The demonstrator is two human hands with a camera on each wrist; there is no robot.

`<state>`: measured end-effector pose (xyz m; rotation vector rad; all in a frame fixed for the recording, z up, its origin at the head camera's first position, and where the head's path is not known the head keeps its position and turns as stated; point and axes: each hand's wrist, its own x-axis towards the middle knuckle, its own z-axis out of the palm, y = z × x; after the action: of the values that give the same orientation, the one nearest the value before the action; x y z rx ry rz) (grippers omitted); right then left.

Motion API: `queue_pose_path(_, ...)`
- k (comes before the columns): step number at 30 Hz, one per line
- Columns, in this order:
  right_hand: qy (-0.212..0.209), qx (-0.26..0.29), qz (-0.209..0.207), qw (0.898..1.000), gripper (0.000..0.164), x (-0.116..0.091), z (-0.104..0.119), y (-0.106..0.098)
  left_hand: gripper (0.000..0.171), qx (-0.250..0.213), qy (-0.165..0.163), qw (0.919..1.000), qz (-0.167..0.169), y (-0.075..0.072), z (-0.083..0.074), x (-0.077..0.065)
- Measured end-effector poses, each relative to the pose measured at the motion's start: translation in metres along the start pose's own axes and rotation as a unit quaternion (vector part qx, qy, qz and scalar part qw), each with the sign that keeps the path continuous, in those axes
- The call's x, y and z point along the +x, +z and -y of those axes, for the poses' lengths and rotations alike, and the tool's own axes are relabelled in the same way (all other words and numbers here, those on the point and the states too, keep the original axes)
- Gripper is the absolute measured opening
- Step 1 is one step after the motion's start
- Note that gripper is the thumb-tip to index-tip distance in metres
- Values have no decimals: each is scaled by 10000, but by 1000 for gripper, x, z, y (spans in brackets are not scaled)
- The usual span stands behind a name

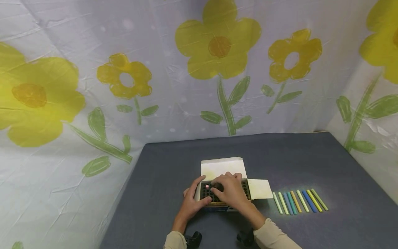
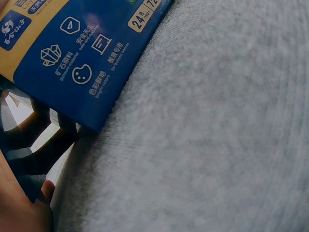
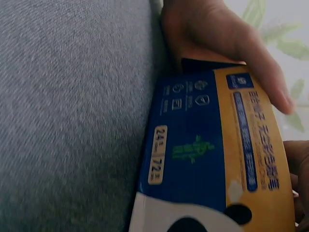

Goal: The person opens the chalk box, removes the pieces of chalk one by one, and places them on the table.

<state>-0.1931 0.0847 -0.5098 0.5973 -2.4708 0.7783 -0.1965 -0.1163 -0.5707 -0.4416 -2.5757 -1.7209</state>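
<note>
An open chalk box stands on the table, its dark inner holder full of small round holes. One pink chalk end shows in the holder's left part. My left hand grips the box's left end, thumb over the front edge. Over the middle of the holder is my right hand, thumb and forefinger bent towards the holes; whether anything is between them is hidden. The wrist views show the blue and yellow box front, with fingertips of my right hand at its top edge.
Several chalk sticks in white, blue, green, orange and yellow lie in a row right of the box. The white lid stands up at the back, and a side flap sticks out right. A flowered cloth hangs behind the grey table.
</note>
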Motion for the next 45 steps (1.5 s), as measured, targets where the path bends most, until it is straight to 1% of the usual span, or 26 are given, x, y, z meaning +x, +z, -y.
queue_pose_path(6, 156, -127, 56, 9998, 18, 5, 11, 5, 82, -9, 3, 10000, 4, -1, -1, 0)
queue_pose_path(10, 189, -314, 5, 9993, 15, 7, 16, 9, 82, 24, -11, 10000, 3, -1, -1, 0)
queue_pose_path(15, 261, -571, 18, 9980, 12, 9, 20, 11, 82, 55, -4, 10000, -23, 0, 0, 0)
queue_pose_path(21, 298, -633, 43, 9975, 11, 10, 22, 11, 82, 107, -26, 9999, -48, -1, 0, 1)
queue_pose_path(25, 389, -396, 19, 9985, 10, 9, 21, 11, 82, 118, -46, 9999, -50, -1, 1, 1)
queue_pose_path(29, 519, -7, -26, 9986, 9, 10, 21, 9, 83, 81, 26, 10000, -16, -1, 2, 1)
queue_pose_path(34, 566, 448, -53, 9974, 8, 10, 22, 6, 83, 56, 99, 9999, 16, -1, 3, 1)
queue_pose_path(40, 597, 1261, 2, 9902, 8, 11, 18, 4, 82, 27, 171, 9998, 5, -1, 4, 2)
queue_pose_path(45, 493, 1677, -59, 9846, 10, 11, 16, 2, 79, -181, 145, 9997, 72, -1, 3, 2)
